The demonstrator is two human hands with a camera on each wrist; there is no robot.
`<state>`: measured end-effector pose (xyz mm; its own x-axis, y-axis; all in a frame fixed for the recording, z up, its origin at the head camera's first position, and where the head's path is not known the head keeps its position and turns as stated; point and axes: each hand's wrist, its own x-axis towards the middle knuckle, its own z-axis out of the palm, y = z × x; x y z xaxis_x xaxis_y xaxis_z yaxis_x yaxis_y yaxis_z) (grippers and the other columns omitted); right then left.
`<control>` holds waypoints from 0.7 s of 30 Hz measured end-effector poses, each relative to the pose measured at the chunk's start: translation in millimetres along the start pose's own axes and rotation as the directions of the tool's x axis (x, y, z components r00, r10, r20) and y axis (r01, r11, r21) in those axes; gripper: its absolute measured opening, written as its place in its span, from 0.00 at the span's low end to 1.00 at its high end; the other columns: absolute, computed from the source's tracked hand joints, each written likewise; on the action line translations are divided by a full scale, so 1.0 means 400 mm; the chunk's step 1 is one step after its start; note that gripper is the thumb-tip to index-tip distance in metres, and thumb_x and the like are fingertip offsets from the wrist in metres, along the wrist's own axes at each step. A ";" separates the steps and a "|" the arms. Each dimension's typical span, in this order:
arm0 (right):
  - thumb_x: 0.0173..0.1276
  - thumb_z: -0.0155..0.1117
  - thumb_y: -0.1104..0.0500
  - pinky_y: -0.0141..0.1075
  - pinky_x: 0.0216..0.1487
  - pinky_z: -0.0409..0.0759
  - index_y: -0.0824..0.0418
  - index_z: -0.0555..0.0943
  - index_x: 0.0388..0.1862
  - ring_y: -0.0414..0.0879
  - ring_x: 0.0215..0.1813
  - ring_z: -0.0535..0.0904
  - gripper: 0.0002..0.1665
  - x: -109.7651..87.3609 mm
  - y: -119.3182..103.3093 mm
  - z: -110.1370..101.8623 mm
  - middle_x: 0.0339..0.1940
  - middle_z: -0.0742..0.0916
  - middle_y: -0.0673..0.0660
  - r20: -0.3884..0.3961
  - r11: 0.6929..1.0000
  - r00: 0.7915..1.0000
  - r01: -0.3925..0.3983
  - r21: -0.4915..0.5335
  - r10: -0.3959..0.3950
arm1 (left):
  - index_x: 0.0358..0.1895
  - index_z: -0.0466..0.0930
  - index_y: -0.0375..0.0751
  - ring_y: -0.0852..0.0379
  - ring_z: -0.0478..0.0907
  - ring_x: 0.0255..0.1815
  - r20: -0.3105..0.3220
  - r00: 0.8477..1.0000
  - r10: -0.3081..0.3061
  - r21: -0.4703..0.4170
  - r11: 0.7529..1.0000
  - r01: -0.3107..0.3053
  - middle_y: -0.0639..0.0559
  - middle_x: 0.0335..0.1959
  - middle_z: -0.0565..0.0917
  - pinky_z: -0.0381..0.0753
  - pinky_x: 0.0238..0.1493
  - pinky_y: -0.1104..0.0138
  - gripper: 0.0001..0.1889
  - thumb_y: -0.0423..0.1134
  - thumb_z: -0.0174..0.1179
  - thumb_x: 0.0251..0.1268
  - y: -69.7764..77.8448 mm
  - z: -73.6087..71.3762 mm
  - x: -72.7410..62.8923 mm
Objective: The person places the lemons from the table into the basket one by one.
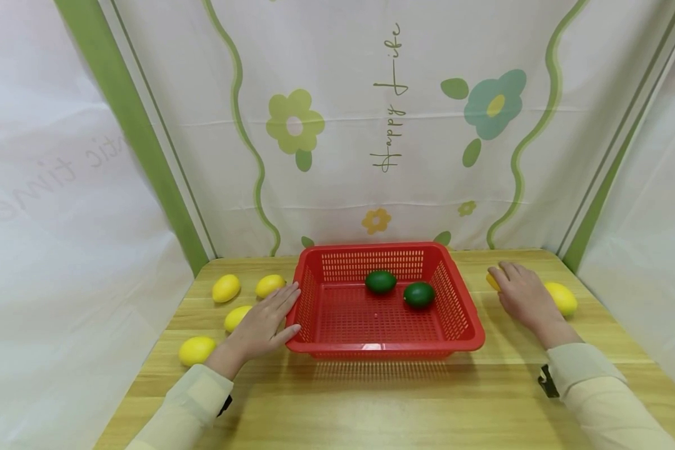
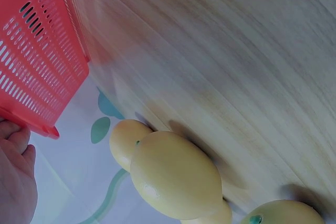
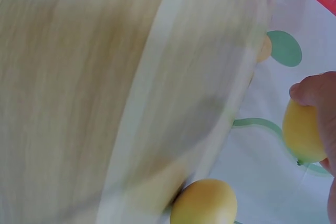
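Observation:
A red plastic basket [image 1: 371,347] stands on the wooden table with two dark green oval fruits in it, one [image 1: 380,282] near the back and the other [image 1: 419,295] to its right. My left hand [image 1: 264,325] rests on the basket's left rim, its fingers fairly straight and the thumb apart at the front corner. To the right of the basket, my right hand [image 1: 523,300] holds a yellow lemon [image 3: 303,132], mostly covered by the hand in the head view. The right wrist view shows thumb and fingers around it. Another lemon [image 1: 561,299] lies just right of that hand.
Several lemons lie left of the basket, among them one [image 1: 226,288] at the back and one [image 1: 197,351] nearer the front; my left hand partly covers another [image 1: 237,318]. A printed white curtain [image 1: 337,187] hangs behind the table [image 1: 371,412], with white sheets at both sides.

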<state>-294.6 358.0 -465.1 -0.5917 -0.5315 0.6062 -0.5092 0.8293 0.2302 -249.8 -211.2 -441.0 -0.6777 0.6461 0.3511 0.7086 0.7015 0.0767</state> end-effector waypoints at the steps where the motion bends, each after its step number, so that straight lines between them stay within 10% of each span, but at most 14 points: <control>1: 0.39 0.71 0.72 0.63 0.41 0.76 0.74 0.74 0.52 0.72 0.47 0.75 0.35 0.002 0.000 -0.002 0.47 0.78 0.77 -0.008 1.000 1.000 0.007 -0.002 -0.007 | 0.73 0.59 0.30 0.46 0.53 0.75 0.001 1.000 -0.002 -0.001 1.000 0.002 0.40 0.75 0.59 0.55 0.72 0.53 0.36 0.52 0.51 0.70 0.000 0.000 0.000; 21: 0.41 0.67 0.72 0.61 0.38 0.77 0.74 0.75 0.50 0.72 0.44 0.76 0.31 0.027 0.001 -0.038 0.45 0.79 0.76 -0.091 0.996 0.992 0.089 -0.022 -0.091 | 0.73 0.59 0.31 0.44 0.55 0.75 0.006 1.000 -0.011 -0.006 1.000 0.011 0.41 0.75 0.59 0.55 0.72 0.52 0.36 0.52 0.53 0.70 -0.001 0.000 0.000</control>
<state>-291.6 355.3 -446.9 -0.4839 -0.5867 0.6493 -0.5460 0.7823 0.2999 -250.2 -211.4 -441.0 -0.6865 0.6401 0.3449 0.7022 0.7068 0.0859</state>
